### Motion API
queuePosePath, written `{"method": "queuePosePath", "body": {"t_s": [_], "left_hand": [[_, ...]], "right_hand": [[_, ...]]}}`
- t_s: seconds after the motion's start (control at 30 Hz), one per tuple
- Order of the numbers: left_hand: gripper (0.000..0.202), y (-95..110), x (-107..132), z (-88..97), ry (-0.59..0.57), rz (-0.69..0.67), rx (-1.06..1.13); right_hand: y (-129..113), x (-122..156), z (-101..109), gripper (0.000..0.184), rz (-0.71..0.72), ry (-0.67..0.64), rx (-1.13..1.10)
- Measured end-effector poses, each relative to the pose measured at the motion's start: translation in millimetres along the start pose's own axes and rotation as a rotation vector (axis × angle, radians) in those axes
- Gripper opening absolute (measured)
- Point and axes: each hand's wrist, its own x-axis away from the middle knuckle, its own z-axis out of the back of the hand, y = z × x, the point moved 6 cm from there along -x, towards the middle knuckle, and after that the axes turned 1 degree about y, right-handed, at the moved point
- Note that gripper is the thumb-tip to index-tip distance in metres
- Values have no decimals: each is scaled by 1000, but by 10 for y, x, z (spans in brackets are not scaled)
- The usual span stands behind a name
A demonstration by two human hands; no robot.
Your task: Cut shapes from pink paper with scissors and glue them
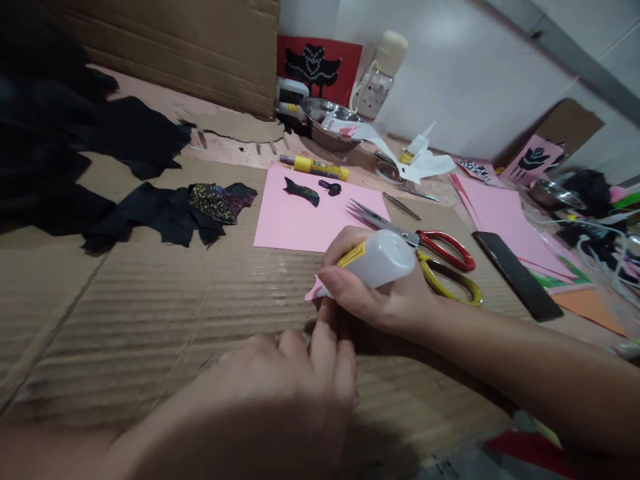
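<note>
My right hand [370, 293] is wrapped round a white glue bottle [393, 257] with a yellow label, tilted so that its nozzle points down to the left. At the nozzle is a small pink paper piece [313, 291], partly covered by my fingers. My left hand [285, 380] is closed, its fingertips at the lower edge of that piece; the exact grip is hidden. Just beyond lies a pink sheet [280, 223] with two dark glittery cutouts [303, 192] on it. Scissors [413, 238] with red and yellow handles lie beside my right hand, their blades over the sheet.
Corrugated cardboard [150, 320] covers the work surface. Black scraps [150, 210] lie at left. Behind are a yellow glue stick [320, 167], a metal bowl [333, 137] and a clear bottle [375, 87]. A dark phone-like slab [515, 273] and pink sheets [495, 207] lie at right.
</note>
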Motion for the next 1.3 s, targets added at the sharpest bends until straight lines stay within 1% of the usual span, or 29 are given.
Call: {"method": "queuePosePath", "body": {"t_s": [0.1, 0.17, 0.27, 0.37, 0.5, 0.57, 0.77, 0.83, 1.0, 1.1, 1.17, 1.2, 1.27, 1.3], "left_hand": [[33, -8, -7, -5, 12, 3, -13], [33, -10, 4, 5, 40, 3, -9], [33, 10, 24, 5, 36, -18, -15], [32, 8, 25, 10, 47, -6, -36], [40, 21, 15, 17, 95, -46, -42], [43, 14, 16, 6, 88, -42, -47], [43, 15, 7, 15, 92, -40, -51], [44, 3, -3, 15, 67, -19, -48], [41, 16, -13, 42, 61, -31, -41], [40, 9, -14, 3, 60, -10, -42], [41, 15, -11, -19, 96, -20, -56], [41, 22, -8, -15, 135, -31, -69], [43, 42, 5, 38, 252, -59, -96], [45, 40, 9, 62, 286, -51, -109]], "right_hand": [[14, 8, -20, 28, -18, -26, -49], [13, 13, -41, 32, -18, -64, -72], [18, 10, -51, 37, -7, -89, -88], [49, -14, -26, 37, -14, -33, -128], [122, -49, -17, 48, -117, 47, -235], [130, -57, -22, 51, -148, 66, -261], [100, -65, -15, 50, -125, 79, -240], [103, -65, -15, 49, -123, 75, -242], [131, -58, -25, 48, -129, 43, -227], [153, -48, -31, 44, -131, 23, -233], [162, -42, -36, 43, -134, 16, -240], [164, -41, -39, 43, -139, 13, -249], [163, -41, -43, 43, -147, 11, -267], [156, -44, -41, 42, -141, 12, -271]]}}
